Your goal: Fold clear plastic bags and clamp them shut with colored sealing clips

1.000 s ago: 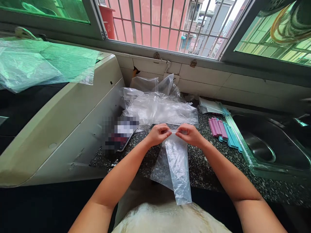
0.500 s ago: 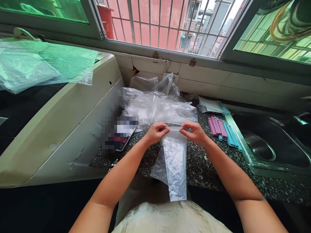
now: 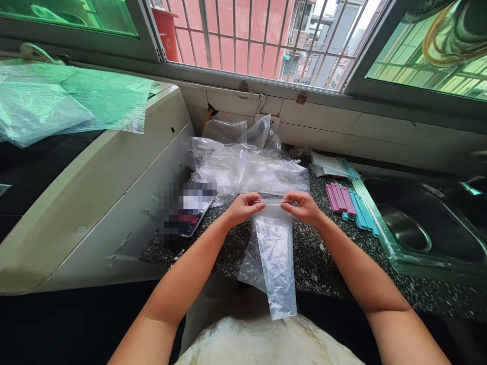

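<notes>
A folded clear plastic bag (image 3: 277,258) hangs between my two hands, over the front edge of the counter, its lower end near my clothing. My left hand (image 3: 245,208) pinches the bag's top left corner between thumb and fingers. At the top right corner my right hand (image 3: 302,207) grips it the same way. The top edge is stretched straight between them, and a looser flap of the plastic shows behind on the left. Just beyond my hands lies a heap of crumpled clear plastic bags (image 3: 243,165).
Pink sealing clips (image 3: 340,197) and blue sealing clips (image 3: 363,213) lie beside the sink (image 3: 399,253) on the right. A partly blurred phone (image 3: 194,208) rests on the speckled counter (image 3: 315,253). More plastic sheeting (image 3: 76,96) covers the white appliance (image 3: 152,142) at left.
The bag's lower end has swung slightly to the right and down. Both hands keep their pinch, almost in the same place.
</notes>
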`<state>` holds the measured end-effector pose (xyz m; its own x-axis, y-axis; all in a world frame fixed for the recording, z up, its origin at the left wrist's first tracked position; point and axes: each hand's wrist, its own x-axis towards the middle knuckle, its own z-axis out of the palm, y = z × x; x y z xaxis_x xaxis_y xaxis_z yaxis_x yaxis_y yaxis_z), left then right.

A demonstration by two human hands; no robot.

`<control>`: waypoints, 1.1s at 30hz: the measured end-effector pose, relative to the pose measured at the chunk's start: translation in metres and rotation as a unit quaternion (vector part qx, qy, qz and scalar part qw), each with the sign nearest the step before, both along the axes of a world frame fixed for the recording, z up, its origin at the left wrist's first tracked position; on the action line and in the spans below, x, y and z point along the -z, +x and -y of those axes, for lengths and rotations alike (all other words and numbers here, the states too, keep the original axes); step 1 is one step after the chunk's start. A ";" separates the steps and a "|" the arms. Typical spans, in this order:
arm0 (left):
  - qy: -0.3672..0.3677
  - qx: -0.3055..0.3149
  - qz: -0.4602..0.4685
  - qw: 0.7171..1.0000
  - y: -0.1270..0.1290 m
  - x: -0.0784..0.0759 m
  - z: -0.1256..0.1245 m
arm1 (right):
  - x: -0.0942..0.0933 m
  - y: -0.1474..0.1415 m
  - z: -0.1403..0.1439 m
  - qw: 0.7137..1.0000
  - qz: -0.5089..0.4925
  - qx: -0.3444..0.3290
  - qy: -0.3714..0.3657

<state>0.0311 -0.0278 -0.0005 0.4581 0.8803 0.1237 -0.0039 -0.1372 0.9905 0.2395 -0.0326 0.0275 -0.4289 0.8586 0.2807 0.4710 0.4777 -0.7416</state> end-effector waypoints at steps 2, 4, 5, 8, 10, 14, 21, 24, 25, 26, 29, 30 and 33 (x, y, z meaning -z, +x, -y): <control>0.027 -0.020 -0.037 0.999 -0.001 0.002 0.000 | 0.002 -0.001 0.000 1.000 0.013 0.001 0.016; 0.080 -0.047 -0.073 0.993 -0.001 0.004 0.001 | 0.004 -0.003 0.000 0.999 0.026 -0.004 0.036; 0.114 -0.055 -0.090 0.988 0.000 0.004 0.001 | 0.005 -0.005 0.000 0.998 0.032 -0.007 0.047; 0.205 -0.049 -0.140 0.967 0.001 0.004 0.003 | 0.007 -0.009 0.001 0.996 0.045 -0.021 0.074; 0.239 -0.043 -0.160 0.957 0.001 0.004 0.002 | 0.008 -0.013 0.002 0.995 0.048 -0.026 0.084; 0.255 -0.040 -0.157 0.953 0.002 0.004 0.001 | 0.008 -0.016 0.003 0.995 0.046 -0.018 0.085; 0.233 -0.044 -0.132 0.962 0.002 0.004 -0.001 | 0.008 -0.015 0.001 0.999 0.035 -0.011 0.030; 0.204 -0.064 -0.102 0.972 0.001 0.003 -0.001 | 0.007 -0.014 0.000 1.000 0.010 0.008 0.005; 0.192 -0.074 -0.089 0.975 0.000 0.003 -0.001 | 0.007 -0.013 0.001 1.000 -0.003 0.018 0.003; 0.181 -0.084 -0.077 0.977 0.000 0.002 -0.001 | 0.007 -0.013 0.001 0.999 -0.016 0.028 0.005; 0.166 -0.099 -0.052 0.980 -0.001 -0.001 0.000 | 0.006 -0.014 0.002 0.997 -0.050 0.052 0.032; 0.164 -0.097 -0.049 0.980 -0.001 -0.001 0.000 | 0.005 -0.014 0.002 0.996 -0.056 0.055 0.047; 0.173 -0.089 -0.052 0.980 -0.001 -0.003 0.002 | 0.003 -0.015 0.003 0.992 -0.054 0.046 0.101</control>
